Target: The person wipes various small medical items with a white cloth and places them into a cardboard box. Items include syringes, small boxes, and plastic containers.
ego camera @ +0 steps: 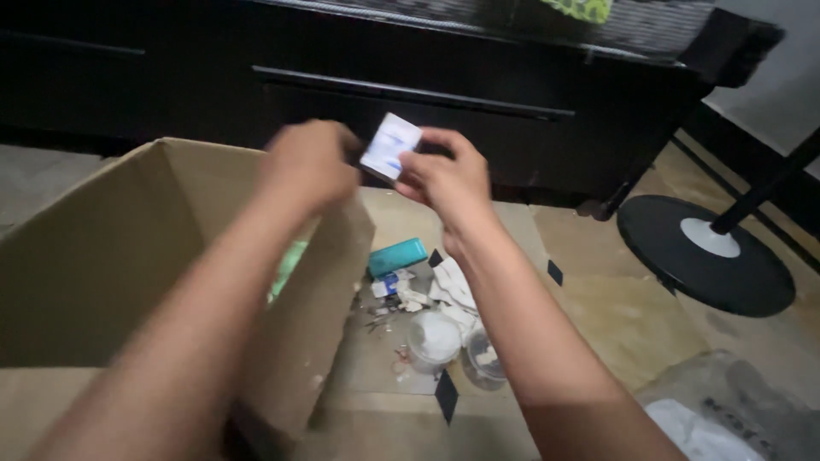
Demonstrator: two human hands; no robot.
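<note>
Both hands, left hand (312,162) and right hand (444,175), pinch a small white-blue packet (390,146) above the cardboard box (94,256); best gripped firmly by its edges.

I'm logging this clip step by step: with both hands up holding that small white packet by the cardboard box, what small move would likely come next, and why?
Probably lowering the small white packet into the open cardboard box. Both the left hand and the right hand pinch it above the box's right wall, while other small items lie on the floor beside the box. The picture is blurred, so this is only a guess.
</note>
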